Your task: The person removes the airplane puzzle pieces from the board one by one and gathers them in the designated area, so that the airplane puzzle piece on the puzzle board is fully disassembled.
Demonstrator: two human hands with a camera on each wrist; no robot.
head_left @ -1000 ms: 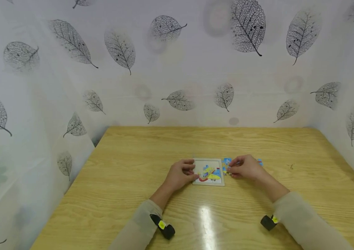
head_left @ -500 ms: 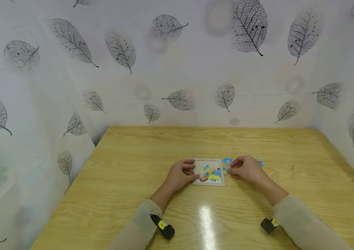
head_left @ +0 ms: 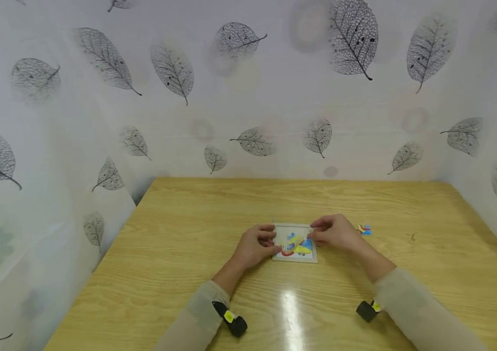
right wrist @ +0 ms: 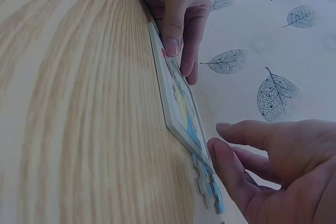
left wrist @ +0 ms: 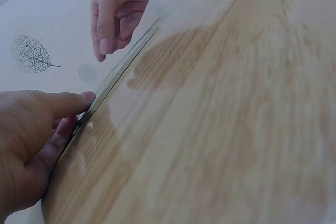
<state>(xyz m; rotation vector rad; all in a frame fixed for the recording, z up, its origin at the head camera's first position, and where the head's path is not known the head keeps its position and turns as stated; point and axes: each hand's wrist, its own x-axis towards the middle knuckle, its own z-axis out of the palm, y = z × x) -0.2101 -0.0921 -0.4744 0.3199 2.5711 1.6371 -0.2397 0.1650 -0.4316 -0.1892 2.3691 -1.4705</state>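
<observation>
Head view: even, muted light; white glare streak (head_left: 292, 319) on tabletop (head_left: 195, 209). Wrist views: bluish haze, low contrast; left one shows tabletop grain smeared

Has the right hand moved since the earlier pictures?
Yes, the right hand moved left relative to a printed leaf, towards the puzzle frame.

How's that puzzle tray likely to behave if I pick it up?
The puzzle tray is probably stiff, given its straight edges. Being thin and flat, it looks light and unlikely to roll. Tilted, it might let the picture pieces slide, since they don't fill it.
</observation>
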